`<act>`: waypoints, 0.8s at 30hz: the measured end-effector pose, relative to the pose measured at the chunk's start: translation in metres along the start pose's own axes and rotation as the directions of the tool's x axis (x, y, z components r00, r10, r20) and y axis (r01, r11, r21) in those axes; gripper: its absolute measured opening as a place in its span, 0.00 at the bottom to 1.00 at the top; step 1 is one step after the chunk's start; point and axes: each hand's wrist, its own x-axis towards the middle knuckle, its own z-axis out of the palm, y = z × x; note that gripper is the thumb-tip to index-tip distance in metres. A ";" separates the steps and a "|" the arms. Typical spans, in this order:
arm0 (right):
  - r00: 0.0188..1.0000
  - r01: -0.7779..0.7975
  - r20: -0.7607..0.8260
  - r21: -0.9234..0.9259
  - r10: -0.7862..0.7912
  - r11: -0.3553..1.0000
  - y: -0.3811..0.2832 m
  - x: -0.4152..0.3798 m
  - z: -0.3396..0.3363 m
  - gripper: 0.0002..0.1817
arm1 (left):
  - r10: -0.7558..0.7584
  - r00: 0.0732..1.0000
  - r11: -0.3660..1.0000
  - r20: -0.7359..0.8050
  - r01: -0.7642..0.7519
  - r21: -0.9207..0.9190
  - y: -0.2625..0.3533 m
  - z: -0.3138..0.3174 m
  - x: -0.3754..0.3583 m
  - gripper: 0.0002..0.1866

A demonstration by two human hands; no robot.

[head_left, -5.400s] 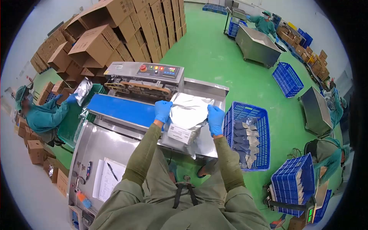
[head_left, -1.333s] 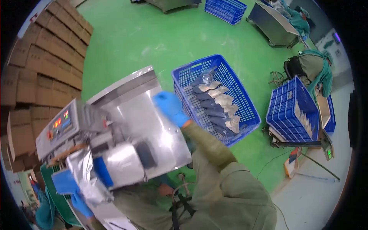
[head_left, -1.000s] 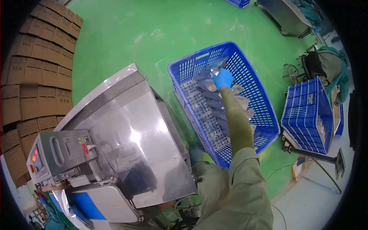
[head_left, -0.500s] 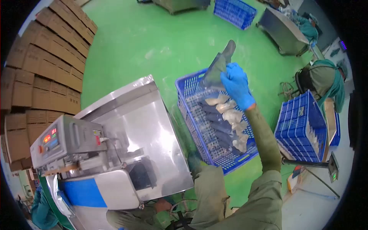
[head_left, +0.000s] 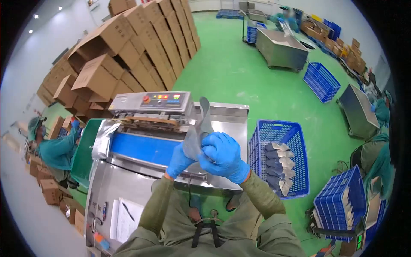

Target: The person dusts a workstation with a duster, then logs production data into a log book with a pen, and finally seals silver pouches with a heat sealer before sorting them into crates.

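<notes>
A grey, partly see-through plastic pouch (head_left: 204, 118) is held upright in front of my body. Around its left side wraps my left hand (head_left: 179, 160), in a blue glove. My right hand (head_left: 225, 157), gloved the same way, is closed on the pouch's right side, fingers bunched. Just behind both hands is a band sealing machine (head_left: 150, 103) with lit displays and a blue conveyor belt (head_left: 139, 147). On my right, a blue plastic basket (head_left: 302, 128) holds several filled pouches (head_left: 276, 172), dark at one end and pale at the other.
A steel work surface (head_left: 105, 182) carries an open notebook (head_left: 128, 222) with a pen. Stacked cartons (head_left: 141, 47) rise behind the machine. Another blue basket (head_left: 338, 210) stands at lower right beside a co-worker. A person (head_left: 58, 147) works at left by a green bin (head_left: 90, 147).
My view has swung left. My right hand has brought the pouch from above the basket to in front of the sealing machine, and my left hand now holds it too.
</notes>
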 end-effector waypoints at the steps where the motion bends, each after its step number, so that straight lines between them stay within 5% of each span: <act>1: 0.997 -0.046 -0.060 0.155 0.056 0.987 -0.003 -0.004 0.006 0.12 | -0.021 1.000 0.996 -0.013 0.020 -0.091 -0.029 -0.013 -0.006 0.24; 3: 0.926 -0.292 -0.202 0.156 0.320 0.944 0.002 -0.026 0.027 0.14 | -0.059 0.998 0.961 -0.024 0.050 -0.274 -0.099 -0.023 -0.012 0.26; 4: 0.855 -0.409 -0.273 0.168 0.441 0.897 0.003 -0.032 0.036 0.15 | -0.023 1.000 0.979 -0.017 0.019 -0.202 -0.092 -0.029 -0.014 0.27; 7: 0.859 -0.503 -0.033 0.128 0.511 0.855 0.017 -0.036 0.061 0.15 | -0.065 0.989 0.997 0.132 0.069 -0.029 -0.048 -0.050 -0.012 0.29; 9: 0.876 -0.479 0.097 0.054 0.473 0.876 0.024 -0.028 0.064 0.12 | -0.253 0.899 0.967 0.357 0.242 0.077 -0.019 -0.075 -0.008 0.29; 12: 0.856 -0.440 0.259 -0.089 0.448 0.893 0.043 -0.023 0.060 0.08 | 0.134 0.980 0.985 0.145 -0.148 0.092 0.048 -0.103 -0.015 0.27; 13: 0.891 -0.343 0.262 -0.147 0.370 0.928 0.048 -0.020 0.059 0.08 | 0.079 0.982 0.979 0.171 -0.109 0.170 0.075 -0.112 -0.019 0.23; 16: 0.945 -0.096 0.277 -0.269 0.173 0.958 0.057 -0.031 0.049 0.06 | 0.563 0.798 0.588 0.212 -0.568 0.576 0.046 -0.111 -0.005 0.15; 20: 0.936 0.079 0.349 -0.349 0.051 0.934 0.083 -0.078 0.009 0.07 | 0.533 0.804 0.319 0.262 -0.478 0.819 0.019 -0.138 -0.016 0.07; 21: 0.914 0.118 0.403 -0.362 0.041 0.925 0.086 -0.090 0.005 0.08 | 0.541 0.811 0.336 0.223 -0.452 0.826 0.006 -0.134 -0.025 0.10; 24: 0.984 -0.158 0.050 -0.192 0.170 0.969 0.057 -0.071 0.011 0.10 | 0.738 0.667 0.576 -0.106 -0.539 0.614 0.020 -0.114 -0.023 0.17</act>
